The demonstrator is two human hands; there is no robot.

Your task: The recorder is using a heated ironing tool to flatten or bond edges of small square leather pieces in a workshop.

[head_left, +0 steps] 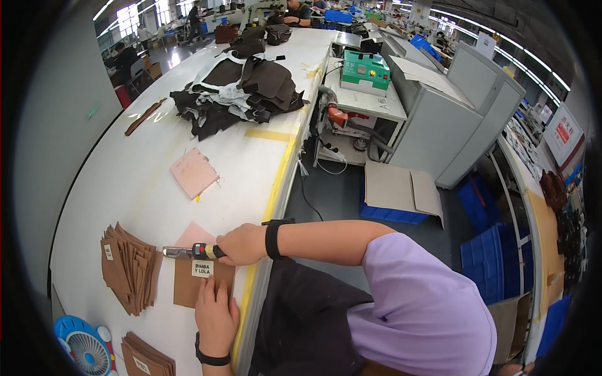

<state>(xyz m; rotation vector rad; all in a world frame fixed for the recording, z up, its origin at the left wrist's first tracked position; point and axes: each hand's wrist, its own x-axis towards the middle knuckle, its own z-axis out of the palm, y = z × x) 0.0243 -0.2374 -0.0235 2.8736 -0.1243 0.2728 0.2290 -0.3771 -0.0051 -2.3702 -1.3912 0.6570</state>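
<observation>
My right hand (242,245) is closed round a short handheld tool (199,251) with a silver metal nozzle and a black body. Its nozzle points left, over the upper part of a flat brown piece (183,289). On that piece is a white label (202,269) with dark print. My left hand (216,312) lies flat on the brown piece, fingers stretched out, with the fingertips just below the label. A pink card (195,233) shows from behind the piece's far edge. The tool's tail end is hidden in my right hand.
Stacks of labelled brown pieces (133,269) stand at left, near a small blue fan (86,346). Farther up the white table lie another pink card (195,173) and a dark fabric heap (241,88). A green machine (365,73) stands across the aisle.
</observation>
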